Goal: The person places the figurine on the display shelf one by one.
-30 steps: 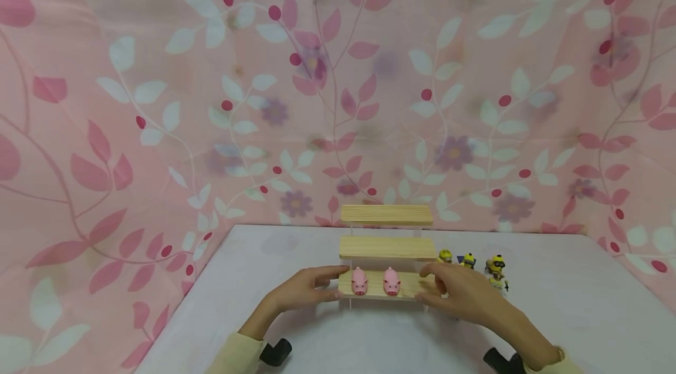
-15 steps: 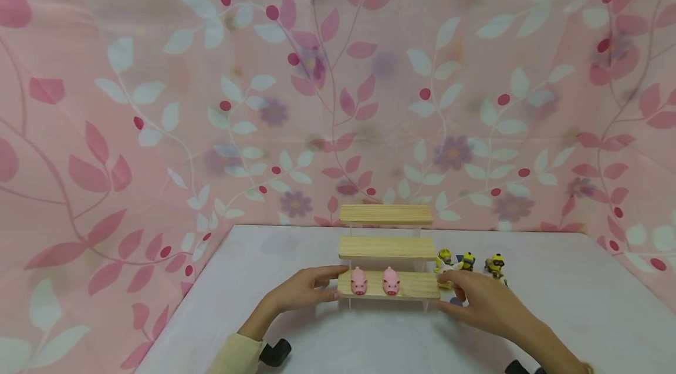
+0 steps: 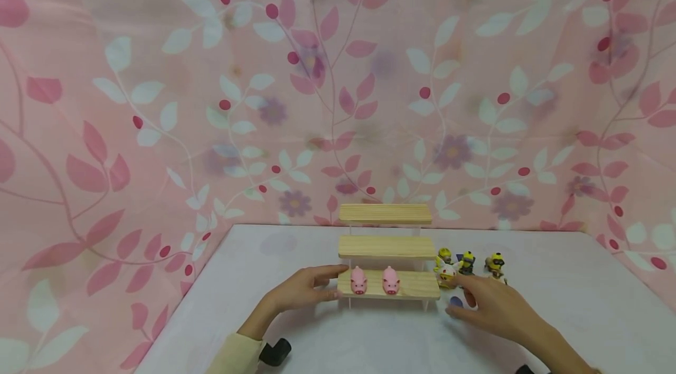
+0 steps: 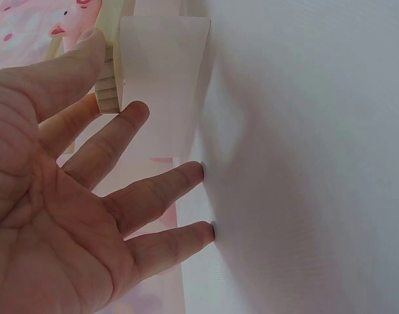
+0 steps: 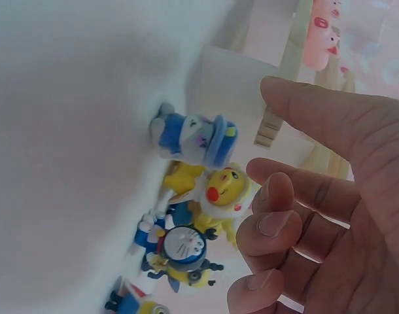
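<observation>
A three-step display stand (image 3: 385,246) has wooden shelves on clear supports. Two pink toy pigs (image 3: 358,283) sit on its lowest shelf. My left hand (image 3: 301,292) is at the left end of that shelf; in the left wrist view its thumb touches the plank end (image 4: 108,88) and its fingers are spread. To the right of the stand, my right hand (image 3: 499,306) has its fingers loosely bent around nothing. Nearest to it are a figurine in a blue hat (image 5: 196,139) and a yellow figurine in a white hood (image 5: 225,186). They look apart from the fingers.
Several more small figurines stand at the right, such as a yellow-topped one (image 3: 495,263) and a round-faced blue cat (image 5: 184,245). Everything is on a white-covered table (image 3: 285,245). A pink floral cloth (image 3: 338,98) hangs behind.
My right hand has let go of the shelf's right end and moved right, towards the figurines, uncovering the blue-hatted and white-hooded ones. The left hand has stayed in place.
</observation>
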Available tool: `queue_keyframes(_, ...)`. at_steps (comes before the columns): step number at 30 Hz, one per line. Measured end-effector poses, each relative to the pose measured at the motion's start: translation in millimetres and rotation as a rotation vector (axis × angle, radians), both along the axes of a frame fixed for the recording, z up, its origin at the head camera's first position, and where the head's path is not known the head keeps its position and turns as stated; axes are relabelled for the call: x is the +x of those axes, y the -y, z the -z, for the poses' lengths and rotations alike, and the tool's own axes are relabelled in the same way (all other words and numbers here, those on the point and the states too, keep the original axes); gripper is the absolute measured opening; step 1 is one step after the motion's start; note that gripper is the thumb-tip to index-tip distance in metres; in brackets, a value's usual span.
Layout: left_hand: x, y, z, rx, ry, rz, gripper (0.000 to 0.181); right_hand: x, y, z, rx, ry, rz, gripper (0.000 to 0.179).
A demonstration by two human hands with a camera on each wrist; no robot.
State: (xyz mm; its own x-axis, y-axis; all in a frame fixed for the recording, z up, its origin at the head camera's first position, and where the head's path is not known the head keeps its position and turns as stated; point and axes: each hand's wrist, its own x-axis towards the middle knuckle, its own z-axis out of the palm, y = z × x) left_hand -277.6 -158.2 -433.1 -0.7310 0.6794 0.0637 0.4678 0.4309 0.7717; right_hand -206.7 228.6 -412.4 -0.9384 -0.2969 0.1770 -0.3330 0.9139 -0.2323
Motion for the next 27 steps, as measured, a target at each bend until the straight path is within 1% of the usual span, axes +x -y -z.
queue_keyframes(6,-0.2,0.4,-0.5,0.002,-0.012,0.012,0.054,-0.1,-2,5.3,0.002,0.064,0.062,0.043)
queue_keyframes(11,-0.6,0.6,0.4,-0.003,-0.015,0.009,0.054,-0.1,-4,8.9,-0.003,0.066,0.057,0.042)
queue_keyframes(16,-0.1,0.7,0.4,-0.001,-0.001,-0.001,0.053,-1.4,-6,11.5,0.002,0.054,0.048,0.035)
queue_keyframes(22,0.5,0.4,-0.2,-0.003,0.005,-0.006,0.053,-0.2,-8,13.7,-0.011,0.071,0.044,0.028)
queue_keyframes(27,-0.5,0.6,0.9,-0.002,0.015,-0.004,0.054,-0.8,-9,14.1,-0.013,0.085,0.043,0.026)
